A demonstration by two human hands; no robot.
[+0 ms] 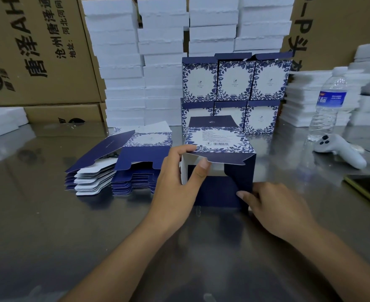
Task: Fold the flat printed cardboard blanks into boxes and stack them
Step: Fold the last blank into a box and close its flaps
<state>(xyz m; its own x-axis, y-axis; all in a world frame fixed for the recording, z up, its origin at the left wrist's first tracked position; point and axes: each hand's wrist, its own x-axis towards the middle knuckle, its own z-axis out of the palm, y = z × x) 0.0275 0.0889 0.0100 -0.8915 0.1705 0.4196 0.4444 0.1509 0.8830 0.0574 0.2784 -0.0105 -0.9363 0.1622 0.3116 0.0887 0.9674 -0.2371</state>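
Note:
A half-formed blue and white floral box (220, 140) lies on its side on the steel table (48, 214), its open end facing me. My left hand (177, 177) grips its left edge, thumb pressing a navy flap across the opening. My right hand (273, 205) rests at the lower right corner, fingers on a navy flap lying on the table. To the left sits a pile of flat printed blanks (123, 164). Behind the box, folded boxes (234, 83) stand in two rows, one on top of the other.
White foam blocks (136, 62) are stacked high at the back, lower ones (310, 101) at right. A water bottle (328, 105), a white controller (336, 149) and a dark phone (369, 188) lie at right. Brown cartons (38, 51) wall the left.

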